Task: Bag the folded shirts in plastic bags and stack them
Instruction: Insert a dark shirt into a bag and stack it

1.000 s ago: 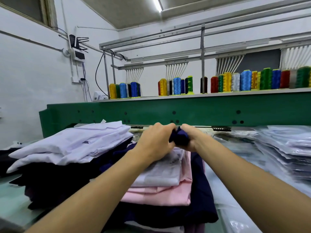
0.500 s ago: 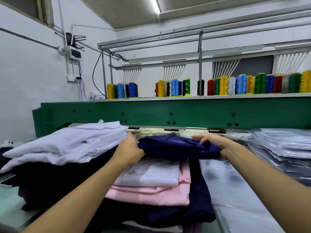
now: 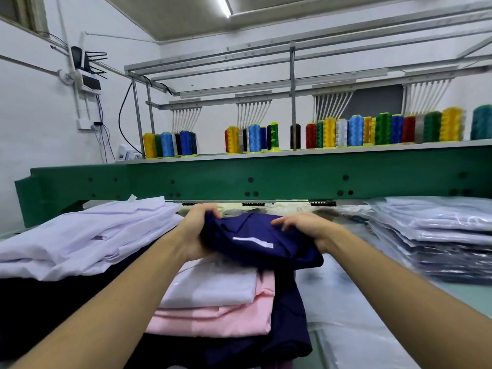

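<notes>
A navy blue shirt (image 3: pixel 255 241) with a white label strip is held up above a pile of folded shirts. My left hand (image 3: pixel 195 230) grips its left edge, fingers curled over the cloth. My right hand (image 3: pixel 306 226) holds its right side, fingers curled on top. Under it lie a folded white shirt (image 3: pixel 213 283), a pink shirt (image 3: pixel 213 320) and more navy cloth (image 3: pixel 287 336). Clear plastic bags (image 3: pixel 346 328) lie flat on the table to the right of the pile.
A stack of lilac-white shirts (image 3: pixel 87 235) lies on dark cloth at the left. Several bagged shirts (image 3: pixel 439 235) are stacked at the right. Behind runs a green machine beam (image 3: pixel 266 179) with coloured thread cones (image 3: pixel 354 130) on a shelf above.
The navy shirt, bunched between both hands a second ago, has been spread wider and drawn toward me; its white label now shows. The hands have moved apart.
</notes>
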`<state>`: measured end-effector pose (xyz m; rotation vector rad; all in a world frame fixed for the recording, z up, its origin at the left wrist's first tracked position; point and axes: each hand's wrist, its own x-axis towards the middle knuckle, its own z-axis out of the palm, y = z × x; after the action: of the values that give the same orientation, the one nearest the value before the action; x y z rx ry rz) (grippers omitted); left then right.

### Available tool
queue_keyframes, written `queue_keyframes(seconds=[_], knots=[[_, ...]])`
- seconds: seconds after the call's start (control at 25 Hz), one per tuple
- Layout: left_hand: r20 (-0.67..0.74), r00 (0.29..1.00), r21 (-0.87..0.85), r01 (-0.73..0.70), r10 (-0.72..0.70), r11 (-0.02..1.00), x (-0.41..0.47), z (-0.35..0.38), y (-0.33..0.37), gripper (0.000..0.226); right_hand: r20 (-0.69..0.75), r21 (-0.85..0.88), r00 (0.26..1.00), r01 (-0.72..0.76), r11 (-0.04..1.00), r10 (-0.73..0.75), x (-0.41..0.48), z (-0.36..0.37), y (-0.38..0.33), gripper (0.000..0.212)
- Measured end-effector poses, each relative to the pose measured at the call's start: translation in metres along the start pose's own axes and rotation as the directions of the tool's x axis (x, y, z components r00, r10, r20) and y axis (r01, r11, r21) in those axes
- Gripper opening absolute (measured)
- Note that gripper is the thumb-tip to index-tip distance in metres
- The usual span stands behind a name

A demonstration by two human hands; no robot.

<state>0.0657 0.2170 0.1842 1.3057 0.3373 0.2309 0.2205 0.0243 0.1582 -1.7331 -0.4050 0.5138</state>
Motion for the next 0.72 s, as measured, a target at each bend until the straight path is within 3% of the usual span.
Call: queue_keyframes(seconds=[0.04,0.16,0.24,0.32,0.44,0.56,0.64,0.72], knots=[[-0.014,1.000,0.067,-0.015,0.016,0.998,0.000,0.010,0.001,0.011,0.008,0.004,1.000,-0.011,1.000,0.011,-0.003,0.002,-0.005,0.029],[-0.006,0.995,0.283,-0.091,0.097,0.955,0.000,0.048,0.000,0.009,0.030,-0.089,1.000,0.007,0.996,-0.005,-0.004,0.006,-0.019,0.066],[0.059,0.981,0.392,-0.194,0.186,0.899,-0.002,0.076,-0.004,0.010,0.060,-0.096,0.997,0.048,0.994,-0.043,-0.009,0.008,-0.028,0.076],[0.129,0.951,0.465,-0.308,0.280,0.830,-0.006,0.103,-0.006,0.010,0.089,-0.014,0.991,0.102,0.995,-0.100,-0.014,0.003,-0.035,0.071],[0.266,0.908,0.570,-0.419,0.324,0.706,-0.014,0.138,-0.010,0.036,0.089,0.093,0.985,0.136,0.986,-0.145,-0.023,-0.022,-0.038,0.066],[0.406,0.874,0.641,-0.480,0.267,0.598,-0.021,0.177,-0.019,0.025,0.105,0.111,0.992,0.062,0.992,-0.074,-0.033,-0.064,-0.029,0.045],[0.516,0.835,0.619,-0.517,0.189,0.591,-0.017,0.197,-0.029,0.038,0.030,0.201,0.999,0.035,0.979,-0.042,-0.041,-0.094,-0.014,0.043],[0.595,0.795,0.555,-0.512,0.119,0.655,-0.010,0.210,-0.041,0.068,-0.106,0.211,0.994,0.060,0.976,-0.038,-0.045,-0.124,0.004,0.043]])
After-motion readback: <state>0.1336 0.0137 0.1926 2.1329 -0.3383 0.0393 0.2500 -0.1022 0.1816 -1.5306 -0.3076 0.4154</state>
